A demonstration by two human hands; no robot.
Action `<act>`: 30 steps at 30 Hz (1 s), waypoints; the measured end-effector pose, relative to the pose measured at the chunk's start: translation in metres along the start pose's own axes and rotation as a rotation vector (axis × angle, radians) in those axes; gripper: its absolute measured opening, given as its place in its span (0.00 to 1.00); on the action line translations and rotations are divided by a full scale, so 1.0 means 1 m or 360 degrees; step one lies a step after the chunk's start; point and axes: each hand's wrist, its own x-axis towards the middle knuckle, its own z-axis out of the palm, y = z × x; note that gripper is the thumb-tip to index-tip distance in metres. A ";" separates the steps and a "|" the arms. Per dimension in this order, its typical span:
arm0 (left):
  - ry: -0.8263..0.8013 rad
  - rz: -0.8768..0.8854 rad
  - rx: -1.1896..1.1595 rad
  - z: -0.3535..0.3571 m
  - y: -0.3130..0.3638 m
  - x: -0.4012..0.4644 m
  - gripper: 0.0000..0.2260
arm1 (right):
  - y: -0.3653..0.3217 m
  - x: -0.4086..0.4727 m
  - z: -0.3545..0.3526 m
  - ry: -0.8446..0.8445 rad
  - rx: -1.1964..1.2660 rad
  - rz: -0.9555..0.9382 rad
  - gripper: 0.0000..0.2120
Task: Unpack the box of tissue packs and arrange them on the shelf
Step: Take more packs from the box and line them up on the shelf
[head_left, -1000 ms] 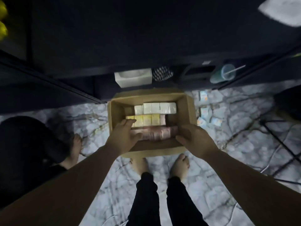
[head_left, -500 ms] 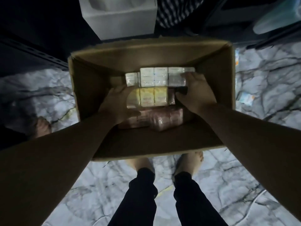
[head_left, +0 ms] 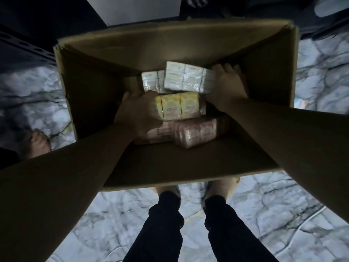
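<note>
left hand [head_left: 138,112]: arm extended, grip curled | right hand [head_left: 225,86]: arm extended, grip closed

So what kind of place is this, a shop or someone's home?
Hard to say; perhaps a home or small storeroom. A cardboard box sits on a marble-patterned floor beside dark shelving, and the person is barefoot.

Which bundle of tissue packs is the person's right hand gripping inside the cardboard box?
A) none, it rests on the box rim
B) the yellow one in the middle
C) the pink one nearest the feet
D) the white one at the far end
D: the right hand clasps the end of the white bundle, tilted up at the far end, while the left hand holds the yellow bundle.
</note>
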 end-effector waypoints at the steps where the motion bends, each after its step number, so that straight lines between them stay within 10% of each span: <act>1: -0.0015 -0.0032 -0.0026 -0.002 0.003 -0.004 0.37 | 0.000 -0.005 0.001 0.0015 0.0038 0.0003 0.34; 15: 0.0148 -0.0373 -0.0336 0.005 0.006 -0.031 0.39 | 0.001 -0.071 0.023 0.0017 0.0152 -0.0263 0.27; 23: 0.0196 -0.0322 -0.0358 -0.009 0.004 -0.040 0.37 | 0.000 -0.065 0.037 -0.0838 0.0303 -0.0462 0.47; 30: 0.0167 -0.0270 -0.0412 -0.027 0.011 -0.054 0.39 | -0.005 -0.061 0.024 -0.0794 -0.0011 -0.0542 0.36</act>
